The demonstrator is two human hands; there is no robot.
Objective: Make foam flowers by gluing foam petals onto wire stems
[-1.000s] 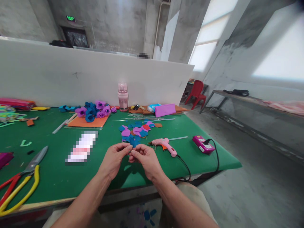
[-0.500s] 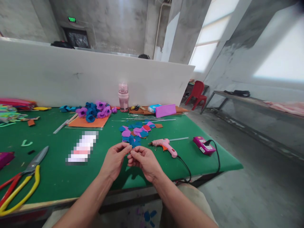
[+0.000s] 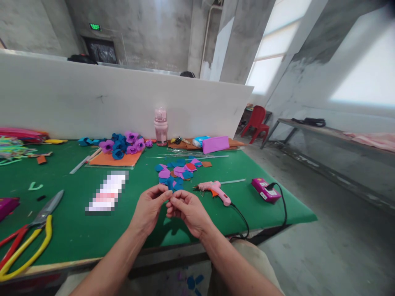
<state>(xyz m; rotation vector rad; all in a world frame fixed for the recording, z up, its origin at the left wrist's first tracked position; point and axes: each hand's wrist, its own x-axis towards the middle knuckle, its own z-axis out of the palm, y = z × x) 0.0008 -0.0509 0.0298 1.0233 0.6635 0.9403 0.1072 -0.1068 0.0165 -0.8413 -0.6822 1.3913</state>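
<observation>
Left hand (image 3: 150,207) and right hand (image 3: 187,209) together pinch a blue piece (image 3: 170,183). Cutouts (image 3: 179,171) lie at twelve o'clock from the hands, the glue gun (image 3: 219,192) at three.

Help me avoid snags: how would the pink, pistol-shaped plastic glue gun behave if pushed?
Lying on its side, the glue gun would probably slide rather than roll. Its thin black cord, running from the handle, may tug it. The long pale stick jutting from its back could catch.
</observation>
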